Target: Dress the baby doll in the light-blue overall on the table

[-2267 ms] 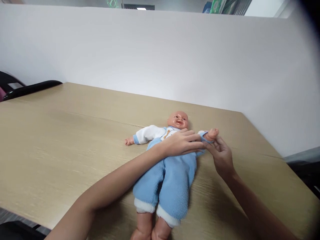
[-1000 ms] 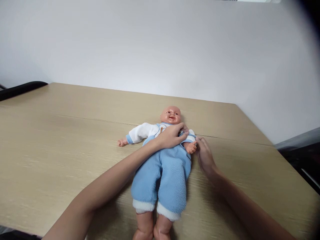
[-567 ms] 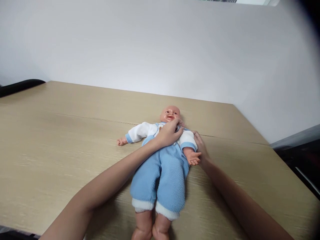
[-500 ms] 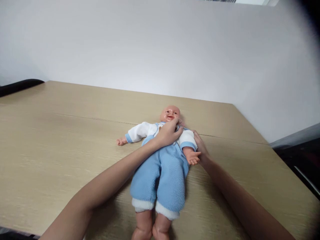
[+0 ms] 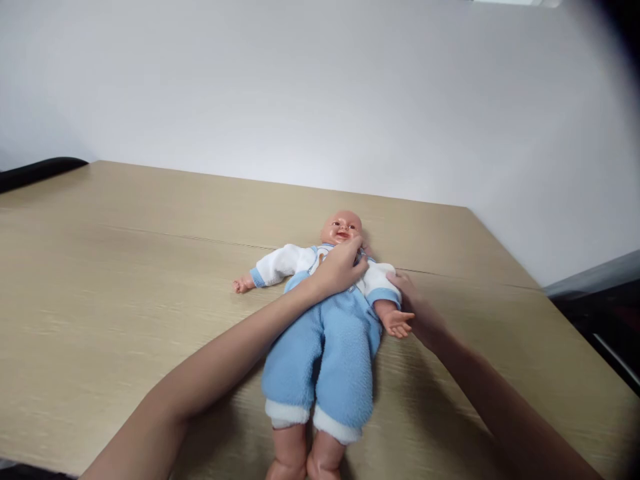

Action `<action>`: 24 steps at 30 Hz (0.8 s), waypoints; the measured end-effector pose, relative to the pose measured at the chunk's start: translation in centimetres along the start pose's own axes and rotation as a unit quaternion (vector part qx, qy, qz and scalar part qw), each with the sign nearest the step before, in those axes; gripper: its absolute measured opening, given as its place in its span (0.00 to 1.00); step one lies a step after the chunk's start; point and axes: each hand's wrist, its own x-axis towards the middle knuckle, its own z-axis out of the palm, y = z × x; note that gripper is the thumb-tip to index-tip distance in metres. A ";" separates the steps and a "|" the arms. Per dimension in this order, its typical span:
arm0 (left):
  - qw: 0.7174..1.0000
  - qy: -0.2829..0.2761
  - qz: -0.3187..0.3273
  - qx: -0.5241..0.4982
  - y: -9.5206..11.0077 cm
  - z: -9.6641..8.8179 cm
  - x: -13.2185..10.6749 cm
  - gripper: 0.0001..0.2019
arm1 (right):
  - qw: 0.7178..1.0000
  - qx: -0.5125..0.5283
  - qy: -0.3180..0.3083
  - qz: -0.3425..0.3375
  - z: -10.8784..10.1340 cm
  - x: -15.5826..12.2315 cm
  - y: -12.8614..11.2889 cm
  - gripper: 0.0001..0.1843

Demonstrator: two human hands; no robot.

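A bald baby doll (image 5: 321,353) lies on its back on the wooden table, head toward the far edge, feet toward me. It wears light blue fleece overalls over a white top with blue cuffs. My left hand (image 5: 341,267) reaches across its chest, fingers curled at the collar and shoulder beside the chin. At the doll's arm on the right, my right hand (image 5: 411,300) grips the white sleeve (image 5: 381,279) from its outer side. Some of my right fingers are hidden behind that arm. The doll's other arm rests stretched out to the left, and its feet run past the frame's bottom.
The light wooden table (image 5: 150,287) has a thin seam running across it. Behind it rises a pale wall (image 5: 280,87). A black curved object (image 5: 45,170) is at the table's left edge, and dark items (image 5: 600,320) are beyond the right edge.
My right hand has shifted slightly right and toward me, and the doll's arm has moved outward with it. My left hand stays on the chest and shoulder, with barely any shift.
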 end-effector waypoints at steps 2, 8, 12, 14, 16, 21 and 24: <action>1.000 -0.012 0.007 0.006 -0.1 0.2 0.1 0.05 | 0.999 0.004 -0.008 0.037 -1.3 -1.5 0.0 0.26; 0.999 -0.026 0.007 0.025 0.4 0.2 0.0 0.07 | 0.987 -0.005 -0.022 0.158 -4.1 -3.2 0.7 0.37; 0.999 -0.036 0.024 0.031 0.9 0.1 -0.3 0.08 | 0.995 -0.037 0.001 0.094 -2.7 -3.3 1.5 0.39; 0.998 -0.040 0.026 0.040 1.1 -0.1 -0.3 0.07 | 0.997 -0.040 0.012 0.068 -2.0 -3.6 1.3 0.41; 0.997 -0.038 0.022 0.058 1.3 -0.2 -0.3 0.07 | 0.997 -0.052 0.007 0.058 -2.3 -3.9 0.7 0.40; 0.986 -0.029 0.005 0.166 1.8 -0.4 -0.4 0.06 | 0.994 -0.094 0.012 0.054 -6.4 -3.6 -0.4 0.32; 0.975 -0.028 -0.007 0.222 2.2 -0.5 -0.5 0.06 | 0.992 -0.105 0.042 0.045 -9.1 -2.7 -0.2 0.31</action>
